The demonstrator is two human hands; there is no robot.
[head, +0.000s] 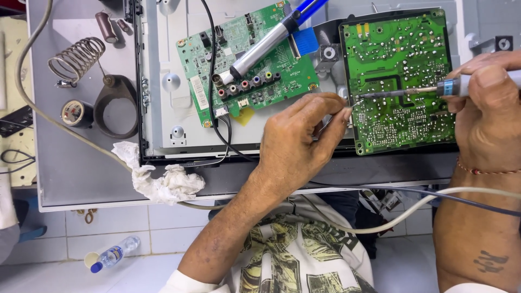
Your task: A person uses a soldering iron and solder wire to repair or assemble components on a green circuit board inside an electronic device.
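My right hand [488, 108] grips a soldering iron [412, 91] whose thin tip touches the left edge of a green circuit board [401, 70], solder side up. My left hand [301, 138] pinches a fine solder wire [355, 104] and holds its end at the same spot as the iron's tip. Both hands hover over the back of an opened flat-screen chassis [163, 108]. A second green board [255, 59] with coloured round jacks lies to the left, and a blue-handled desoldering pump [271, 38] rests across it.
A coiled wire iron stand [76, 57], a roll of tape [76, 113] and a dark ring-shaped base [115, 108] sit on the grey table at left. A crumpled white tissue [157, 179] lies at the chassis edge. Cables [423, 203] cross my lap. On the tiled floor lies a plastic bottle [111, 254].
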